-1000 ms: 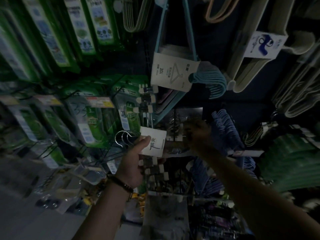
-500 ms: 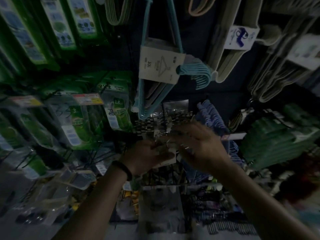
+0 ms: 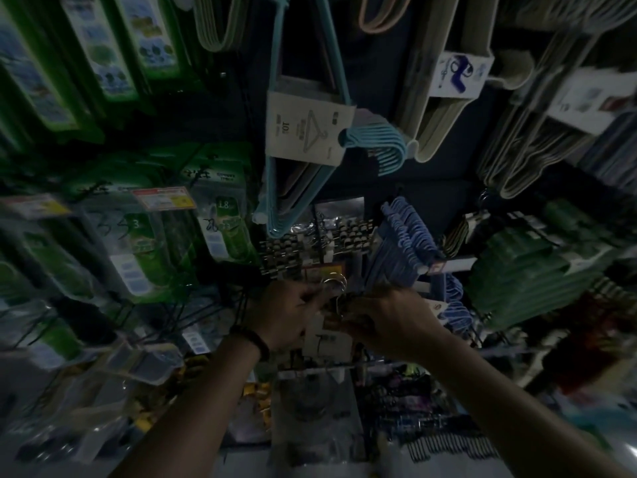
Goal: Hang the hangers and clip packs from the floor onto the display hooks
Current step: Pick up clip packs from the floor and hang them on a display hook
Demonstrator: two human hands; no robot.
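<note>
The scene is dim. A pack of metal clip hangers with a white card label [image 3: 324, 339] sits between both hands, its shiny wire hooks [image 3: 336, 282] sticking up above my fingers. My left hand [image 3: 286, 312], with a dark band on the wrist, grips the pack from the left. My right hand [image 3: 389, 322] is closed on its right side. The hooks are right in front of a display hook carrying similar clip packs [image 3: 310, 246]. Whether the hooks touch the display hook cannot be made out.
Light blue hangers with a white label [image 3: 306, 132] hang above. Blue hangers [image 3: 410, 232] and green hangers [image 3: 527, 270] hang to the right, beige hangers [image 3: 444, 108] top right. Green packaged goods [image 3: 144, 243] fill the left wall. More packs lie low near the floor [image 3: 310, 408].
My right hand came off the rack and joined the left on the pack. The pack moved from the left to the centre and turned upright, hooks now pointing up.
</note>
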